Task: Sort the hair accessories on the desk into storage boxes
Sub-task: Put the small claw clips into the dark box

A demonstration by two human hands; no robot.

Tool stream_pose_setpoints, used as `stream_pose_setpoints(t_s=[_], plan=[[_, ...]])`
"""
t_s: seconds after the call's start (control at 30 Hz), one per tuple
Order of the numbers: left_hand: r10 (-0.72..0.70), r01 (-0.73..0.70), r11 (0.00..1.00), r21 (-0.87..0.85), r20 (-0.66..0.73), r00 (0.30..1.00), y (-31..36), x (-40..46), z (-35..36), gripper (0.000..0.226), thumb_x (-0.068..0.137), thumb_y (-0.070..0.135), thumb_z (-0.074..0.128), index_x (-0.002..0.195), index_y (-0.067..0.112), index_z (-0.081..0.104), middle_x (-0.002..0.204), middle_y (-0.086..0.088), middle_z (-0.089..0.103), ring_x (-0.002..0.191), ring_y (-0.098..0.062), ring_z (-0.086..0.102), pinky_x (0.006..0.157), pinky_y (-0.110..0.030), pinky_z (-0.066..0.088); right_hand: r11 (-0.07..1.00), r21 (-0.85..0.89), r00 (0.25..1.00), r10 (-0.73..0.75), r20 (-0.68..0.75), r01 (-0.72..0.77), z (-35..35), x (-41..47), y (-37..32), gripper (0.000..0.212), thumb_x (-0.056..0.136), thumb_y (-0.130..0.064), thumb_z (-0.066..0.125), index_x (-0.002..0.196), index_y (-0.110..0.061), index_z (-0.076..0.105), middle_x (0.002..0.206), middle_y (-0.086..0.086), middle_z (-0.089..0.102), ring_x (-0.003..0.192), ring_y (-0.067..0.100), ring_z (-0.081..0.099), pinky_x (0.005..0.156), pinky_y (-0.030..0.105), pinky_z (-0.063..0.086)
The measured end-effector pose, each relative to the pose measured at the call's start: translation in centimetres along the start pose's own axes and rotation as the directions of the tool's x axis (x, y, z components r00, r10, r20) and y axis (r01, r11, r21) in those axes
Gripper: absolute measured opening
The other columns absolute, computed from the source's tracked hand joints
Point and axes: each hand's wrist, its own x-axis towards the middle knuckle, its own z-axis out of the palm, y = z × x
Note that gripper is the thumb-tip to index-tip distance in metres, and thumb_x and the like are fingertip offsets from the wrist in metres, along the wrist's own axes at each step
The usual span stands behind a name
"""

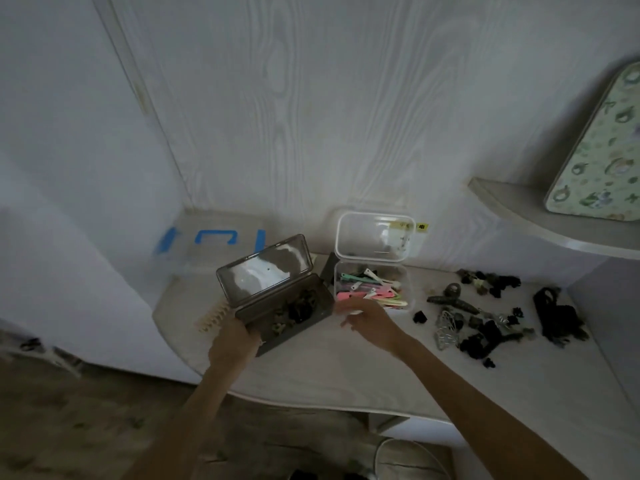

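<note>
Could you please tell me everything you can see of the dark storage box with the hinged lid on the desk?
The dark storage box is an oblong case of smoky, translucent-looking plastic, set askew on the desk left of the clear storage box. Its hinged lid stands open, tilted back, with a glossy inner face catching light. Inside lie dark and mottled hair claws. The left hand holds its near-left end; the blurred right hand hovers beside its right end, contact unclear. A cream comb clip lies just left of it.

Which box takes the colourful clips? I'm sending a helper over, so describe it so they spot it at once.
On the pale desk, look against the back wall, just left of the loose pile of dark accessories. The clear box stands there with its lid up. Unlike the smoky grey box beside it, it holds pink, green and yellow clips.
</note>
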Motion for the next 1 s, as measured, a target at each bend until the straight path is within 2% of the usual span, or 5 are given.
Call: stream_pose_setpoints(t_s=[0.17, 0.3, 0.53, 0.67, 1.0], plan=[[0.043, -0.113, 0.767, 0.631, 0.124, 0.991, 5.0, -0.4, -2.7, 0.039, 0.093, 0.039, 0.044, 0.123, 0.014, 0.051, 0.123, -0.006, 0.056, 0.115, -0.025, 0.054, 0.094, -0.034, 0.044, 0.994, 0.082, 0.986, -0.054, -0.155, 0.068, -7.1, -3.5, 0.7, 0.035, 0.056, 0.005, 0.071, 0.068, -0.028, 0.076, 0.066, -0.005, 0.072, 0.06, 0.005, 0.064, 0.057, 0.013, 0.049], [0.396, -0.383, 0.775, 0.503, 0.086, 0.914, 11.2, -1.4, 1.0, 0.027, 0.095, 0.032, 0.043, 0.102, 0.014, 0.061, 0.095, -0.002, 0.066, 0.092, -0.018, 0.063, 0.082, -0.03, 0.051, 0.71, -0.675, 0.934, -0.069, -0.351, -0.202, -10.9, -4.2, 2.6, 0.037, 0.091, -0.004, 0.045, 0.127, -0.012, 0.052, 0.131, 0.009, 0.055, 0.122, 0.023, 0.05, 0.102, 0.026, 0.037], [0.705, -0.762, 0.6, 0.244, 0.288, 0.648, 16.3, -2.7, 13.9, 0.033, 0.095, 0.014, 0.041, 0.125, 0.024, 0.051, 0.13, 0.004, 0.052, 0.118, -0.014, 0.052, 0.094, -0.025, 0.042, 0.353, -0.918, 0.981, 0.002, -0.192, -0.18, -13.1, -3.6, 7.0, 0.062, 0.088, -0.028, 0.055, 0.143, -0.019, 0.028, 0.142, 0.004, 0.041, 0.133, 0.024, 0.036, 0.113, 0.035, 0.026], [0.736, -0.781, 0.583, 0.224, 0.261, 0.624, 16.4, -4.0, 17.2, 0.044, 0.095, 0.009, 0.038, 0.135, 0.027, 0.043, 0.15, 0.007, 0.031, 0.125, -0.011, 0.048, 0.093, -0.024, 0.045, 0.367, -0.928, 0.943, -0.282, -0.176, -0.064, -14.1, -4.5, 9.0, 0.036, 0.058, -0.018, 0.079, 0.092, -0.025, 0.068, 0.079, -0.006, 0.068, 0.073, 0.018, 0.066, 0.068, 0.026, 0.053], [0.858, -0.872, 0.44, 0.213, 0.187, 0.479, 21.2, -3.4, 22.1, 0.042, 0.082, 0.001, 0.057, 0.119, 0.02, 0.058, 0.125, 0.001, 0.058, 0.098, -0.014, 0.064, 0.073, -0.022, 0.051, 0.934, -0.327, 0.91, -0.005, -0.414, -0.144, -19.8, -7.8, 8.7, 0.012, 0.083, -0.011, 0.065, 0.089, -0.017, 0.057, 0.072, -0.008, 0.055, 0.073, 0.012, 0.056, 0.064, 0.01, 0.044]])
